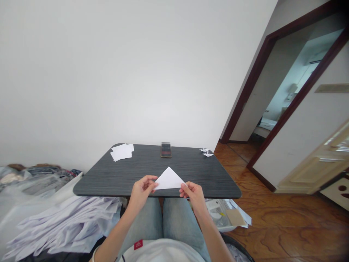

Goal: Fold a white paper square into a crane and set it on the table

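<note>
A white sheet of paper (169, 179), folded into a triangle, is held near the front edge of the dark table (109, 174). Its point faces away from me and its long edge lies toward me. My left hand (144, 187) pinches the left corner between thumb and fingers. At the opposite corner, my right hand (192, 191) grips the paper the same way. Whether the paper rests on the table or hangs just above it, I cannot tell.
Loose white sheets (122, 151) lie at the table's back left. A phone (165, 150) stands at the back middle. Small folded paper shapes (207, 153) sit at the back right. White cloth (71, 225) is heaped left; a box of items (222, 214) is below right.
</note>
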Demonstrator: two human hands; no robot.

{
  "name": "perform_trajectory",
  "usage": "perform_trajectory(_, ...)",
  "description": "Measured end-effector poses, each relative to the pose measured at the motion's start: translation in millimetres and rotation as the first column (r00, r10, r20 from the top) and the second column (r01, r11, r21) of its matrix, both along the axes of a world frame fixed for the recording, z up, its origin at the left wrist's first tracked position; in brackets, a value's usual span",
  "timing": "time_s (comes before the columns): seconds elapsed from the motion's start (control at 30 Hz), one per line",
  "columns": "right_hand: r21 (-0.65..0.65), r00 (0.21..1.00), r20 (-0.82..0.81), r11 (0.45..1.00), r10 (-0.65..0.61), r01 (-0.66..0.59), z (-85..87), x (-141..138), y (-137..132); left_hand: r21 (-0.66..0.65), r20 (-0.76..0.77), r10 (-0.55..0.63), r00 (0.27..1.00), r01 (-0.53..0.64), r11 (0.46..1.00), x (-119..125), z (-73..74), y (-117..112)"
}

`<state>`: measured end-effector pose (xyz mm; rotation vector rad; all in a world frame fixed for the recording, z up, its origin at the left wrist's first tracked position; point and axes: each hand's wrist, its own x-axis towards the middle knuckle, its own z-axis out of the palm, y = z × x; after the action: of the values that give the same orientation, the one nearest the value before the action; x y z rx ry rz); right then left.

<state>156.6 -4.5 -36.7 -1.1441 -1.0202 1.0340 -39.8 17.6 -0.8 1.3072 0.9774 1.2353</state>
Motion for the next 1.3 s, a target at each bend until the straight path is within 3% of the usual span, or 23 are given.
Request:
perform_trajectory(0.2,0.016,0.998,-0.052,0.999,-0.04,0.041,1.9,-3,-2,-0.15,0.141,-0.092,0.986,0.113,0.982,7,-2.6,-8)
perform_trajectory(0.4,0.032,0.996,-0.059,0.997,0.066,-0.065,11.1,-18,-13,-0.149,0.147,-0.23,0.962,0.251,0.956,33,-8.8,-21)
perform_trajectory(0.63,0.078,0.992,-0.028,0.99,0.124,-0.121,9.9,-27,-17,-0.148,0.058,-0.076,0.995,0.084,0.985,46,-11.1,-22)
perform_trajectory(1.3,0.099,0.999,-0.035,0.995,0.02,-0.016,7.4,-11,-9,-0.054,0.002,-0.055,0.998,0.055,0.997,7,-5.6,-5)
